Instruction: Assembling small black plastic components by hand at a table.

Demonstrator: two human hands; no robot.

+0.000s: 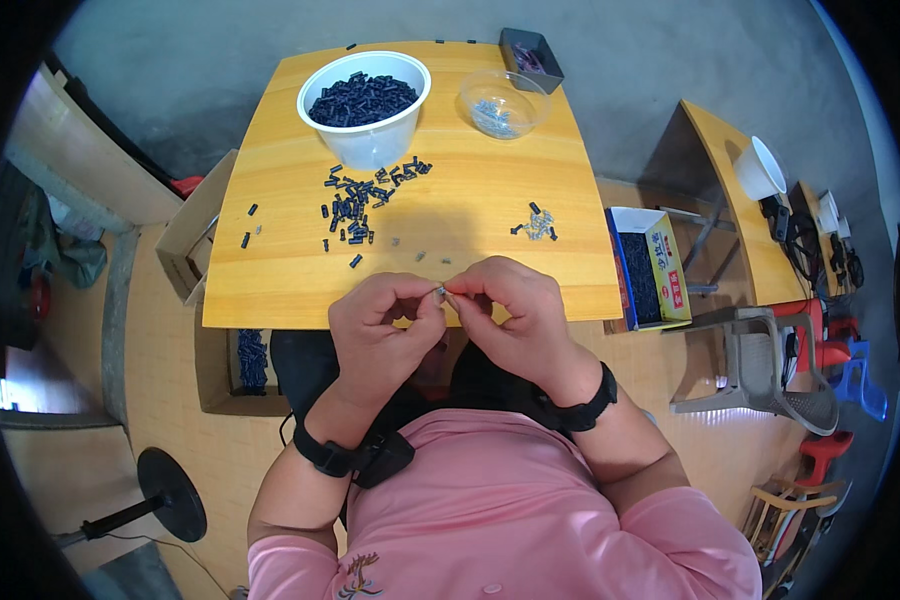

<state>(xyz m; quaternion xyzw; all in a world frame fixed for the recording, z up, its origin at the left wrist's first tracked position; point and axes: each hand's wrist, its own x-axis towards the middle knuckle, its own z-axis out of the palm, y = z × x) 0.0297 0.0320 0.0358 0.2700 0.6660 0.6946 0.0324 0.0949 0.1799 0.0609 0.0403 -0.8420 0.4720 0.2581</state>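
Over the near edge of a yellow wooden table (260, 285), a bare left hand (388, 318) and a bare right hand (515, 312) pinch a tiny, pale, shiny piece (441, 291) between thumbs and forefingers, neither hand nearer; its long axis cannot be made out.

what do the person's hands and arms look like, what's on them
The left hand and right hand wear no visible gloves. Black bands circle both wrists: the left band has a bulky black box beside it, and the right band is black too. The short sleeves are pink.
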